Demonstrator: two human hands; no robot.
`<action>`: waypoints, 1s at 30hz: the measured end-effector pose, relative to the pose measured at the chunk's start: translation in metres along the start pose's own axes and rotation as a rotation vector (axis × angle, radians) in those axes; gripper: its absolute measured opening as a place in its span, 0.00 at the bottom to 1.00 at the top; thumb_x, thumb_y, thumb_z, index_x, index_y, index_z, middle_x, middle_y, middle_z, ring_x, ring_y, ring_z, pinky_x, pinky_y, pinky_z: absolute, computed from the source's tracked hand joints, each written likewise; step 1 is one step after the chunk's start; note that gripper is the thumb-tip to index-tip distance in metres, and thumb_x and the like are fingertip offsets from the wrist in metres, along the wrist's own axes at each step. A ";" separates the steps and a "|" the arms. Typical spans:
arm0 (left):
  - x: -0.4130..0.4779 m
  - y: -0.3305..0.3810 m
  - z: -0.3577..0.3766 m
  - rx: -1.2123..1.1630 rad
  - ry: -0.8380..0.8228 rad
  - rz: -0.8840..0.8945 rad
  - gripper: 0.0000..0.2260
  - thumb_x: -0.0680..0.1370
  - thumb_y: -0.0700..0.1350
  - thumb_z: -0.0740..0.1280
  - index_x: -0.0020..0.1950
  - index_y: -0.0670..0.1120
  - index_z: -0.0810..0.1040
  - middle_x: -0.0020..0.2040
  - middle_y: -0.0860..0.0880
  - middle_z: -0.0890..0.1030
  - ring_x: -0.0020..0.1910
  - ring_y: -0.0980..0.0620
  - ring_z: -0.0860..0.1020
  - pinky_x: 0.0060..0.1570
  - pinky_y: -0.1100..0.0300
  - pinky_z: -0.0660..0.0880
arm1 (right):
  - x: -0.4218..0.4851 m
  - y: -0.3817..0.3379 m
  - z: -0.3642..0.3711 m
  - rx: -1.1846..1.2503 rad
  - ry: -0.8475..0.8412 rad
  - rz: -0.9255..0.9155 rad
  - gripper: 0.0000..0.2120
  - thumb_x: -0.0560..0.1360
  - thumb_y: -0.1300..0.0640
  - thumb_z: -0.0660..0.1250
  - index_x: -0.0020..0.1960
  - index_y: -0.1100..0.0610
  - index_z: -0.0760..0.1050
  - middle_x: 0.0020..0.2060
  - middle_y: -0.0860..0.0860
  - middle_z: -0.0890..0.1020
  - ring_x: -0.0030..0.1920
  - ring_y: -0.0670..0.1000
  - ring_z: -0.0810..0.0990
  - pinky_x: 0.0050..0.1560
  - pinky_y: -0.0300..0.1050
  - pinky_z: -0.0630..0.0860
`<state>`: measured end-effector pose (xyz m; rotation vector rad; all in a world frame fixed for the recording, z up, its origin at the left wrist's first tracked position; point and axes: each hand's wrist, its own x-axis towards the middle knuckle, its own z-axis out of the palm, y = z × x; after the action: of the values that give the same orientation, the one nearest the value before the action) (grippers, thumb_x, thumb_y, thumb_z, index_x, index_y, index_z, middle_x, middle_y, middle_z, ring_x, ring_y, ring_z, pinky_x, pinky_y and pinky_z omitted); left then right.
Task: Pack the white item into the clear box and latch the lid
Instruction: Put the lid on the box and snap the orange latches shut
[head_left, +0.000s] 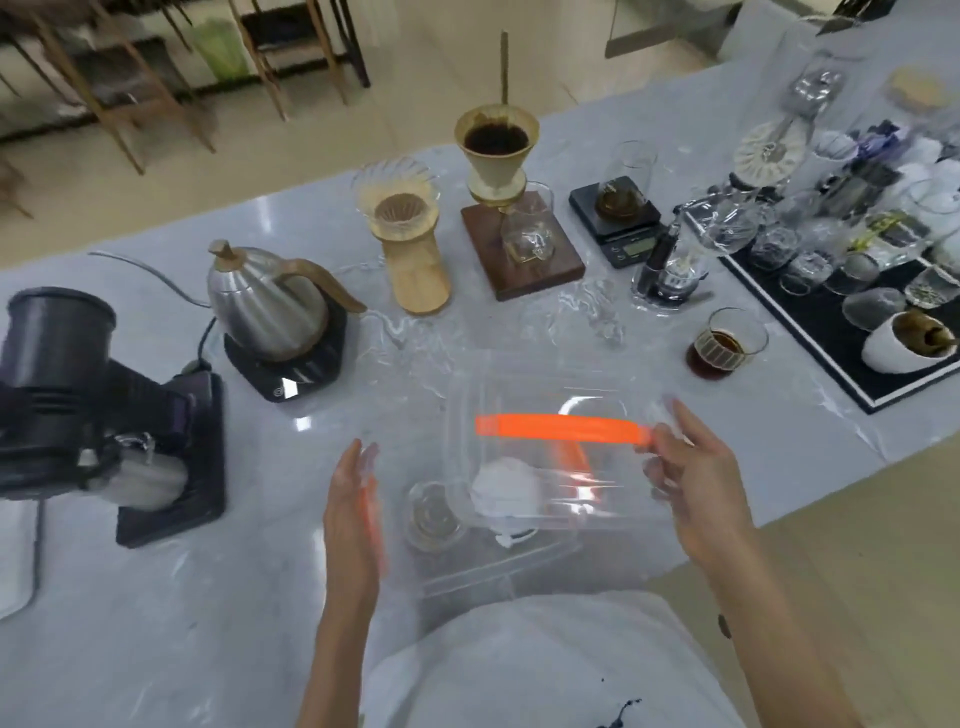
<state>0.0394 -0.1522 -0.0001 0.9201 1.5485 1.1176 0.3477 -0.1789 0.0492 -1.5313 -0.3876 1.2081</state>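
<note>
A clear plastic box (498, 571) sits at the near edge of the table in front of me. A crumpled white item (506, 488) lies inside it, toward the left. The clear lid (597, 462) hovers tilted over the box, with an orange latch bar (558, 427) along its far edge. My right hand (701, 488) grips the lid's right edge at the end of that bar. My left hand (350, 514) is flat with fingers straight, palm against a second orange latch (375, 519) on the box's left side.
A small glass cup (434, 514) stands by the box's left corner. A steel kettle (270, 306) and black grinder (78, 400) sit to the left. Drippers, a scale and a glass of coffee (724, 343) stand behind. A black tray (852, 322) of glassware fills the right.
</note>
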 end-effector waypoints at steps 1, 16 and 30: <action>0.001 0.000 0.000 -0.056 -0.002 -0.032 0.19 0.88 0.49 0.50 0.77 0.49 0.68 0.71 0.52 0.75 0.73 0.58 0.70 0.73 0.60 0.63 | -0.002 0.002 0.019 -0.075 -0.066 -0.029 0.24 0.77 0.60 0.64 0.68 0.41 0.68 0.30 0.48 0.80 0.24 0.46 0.69 0.23 0.37 0.62; -0.009 -0.014 -0.008 0.099 -0.068 0.069 0.21 0.86 0.42 0.59 0.78 0.53 0.63 0.70 0.69 0.71 0.64 0.81 0.66 0.64 0.79 0.64 | 0.003 0.054 0.057 -1.020 -0.235 -0.464 0.18 0.80 0.52 0.56 0.70 0.48 0.67 0.52 0.56 0.74 0.53 0.59 0.76 0.49 0.47 0.71; 0.060 0.017 -0.003 0.055 0.028 -0.191 0.36 0.77 0.58 0.71 0.80 0.49 0.60 0.71 0.49 0.69 0.71 0.51 0.71 0.63 0.58 0.68 | 0.069 0.044 0.104 -0.531 -0.198 -0.279 0.33 0.77 0.45 0.63 0.77 0.50 0.56 0.76 0.54 0.63 0.75 0.50 0.63 0.75 0.53 0.60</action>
<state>0.0231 -0.0918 -0.0003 0.7776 1.6598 0.9601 0.2749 -0.0855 -0.0106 -1.7274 -1.0864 1.0853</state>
